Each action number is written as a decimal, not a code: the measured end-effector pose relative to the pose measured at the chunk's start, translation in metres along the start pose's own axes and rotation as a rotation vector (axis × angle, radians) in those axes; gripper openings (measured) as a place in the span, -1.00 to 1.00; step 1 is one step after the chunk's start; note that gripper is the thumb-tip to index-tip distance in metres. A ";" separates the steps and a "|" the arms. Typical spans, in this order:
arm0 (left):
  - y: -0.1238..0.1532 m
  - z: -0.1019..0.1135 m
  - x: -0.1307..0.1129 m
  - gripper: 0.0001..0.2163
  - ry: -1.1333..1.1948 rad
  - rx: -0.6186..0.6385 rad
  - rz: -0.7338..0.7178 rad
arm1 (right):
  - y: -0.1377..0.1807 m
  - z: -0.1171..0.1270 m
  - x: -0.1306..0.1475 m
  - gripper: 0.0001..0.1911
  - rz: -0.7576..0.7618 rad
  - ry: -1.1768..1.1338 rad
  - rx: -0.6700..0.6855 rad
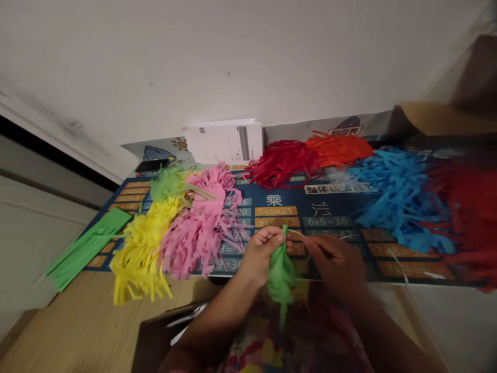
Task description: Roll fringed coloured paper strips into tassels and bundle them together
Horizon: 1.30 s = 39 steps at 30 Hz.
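Note:
Near the table's front edge, my left hand (267,246) pinches the top of a green paper tassel (281,274), whose fringed strips hang down below the fingers. Just to its right, my right hand (334,259) is closed on a thin pale string (295,233) that runs to the tassel's top. The tassel's lower end is slightly blurred. Left of my hands lie pink fringed tassels (194,243) and yellow ones (143,248), with a small pile of light green tassels (166,184) behind them.
Flat green fringed paper (91,243) overhangs the table's left edge. Dark red (285,163), orange (339,148), blue (399,191) and red tassels (466,217) lie at the back and right. A white box (225,142) leans on the wall. Below stands a dark open box (155,331).

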<state>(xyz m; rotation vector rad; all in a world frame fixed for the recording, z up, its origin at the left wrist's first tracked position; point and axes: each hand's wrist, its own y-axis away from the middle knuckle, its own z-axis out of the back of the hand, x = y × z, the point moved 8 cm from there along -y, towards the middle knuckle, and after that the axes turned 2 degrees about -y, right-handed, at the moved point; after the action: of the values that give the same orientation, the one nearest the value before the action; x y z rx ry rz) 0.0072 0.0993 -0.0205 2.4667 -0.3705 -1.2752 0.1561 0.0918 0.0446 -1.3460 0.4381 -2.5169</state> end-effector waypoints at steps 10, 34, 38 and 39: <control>0.005 0.016 -0.005 -0.54 -0.020 -0.014 -0.035 | 0.000 -0.019 0.014 -0.62 0.040 0.066 0.142; 0.024 -0.008 -0.017 -0.79 -1.085 0.014 -0.726 | 0.004 -0.025 -0.005 -0.65 0.098 0.199 0.450; 0.026 -0.012 -0.013 -0.77 -1.106 0.089 -0.693 | 0.008 -0.020 -0.008 -0.72 0.063 0.117 0.543; 0.027 -0.012 -0.013 -0.76 -1.109 0.103 -0.687 | 0.007 -0.020 -0.009 -0.72 0.061 0.093 0.562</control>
<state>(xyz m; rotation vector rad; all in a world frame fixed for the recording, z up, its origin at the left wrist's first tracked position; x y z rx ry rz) 0.0083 0.0817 0.0066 1.7246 0.2218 -2.8964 0.1452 0.0913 0.0243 -0.9822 -0.2037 -2.3957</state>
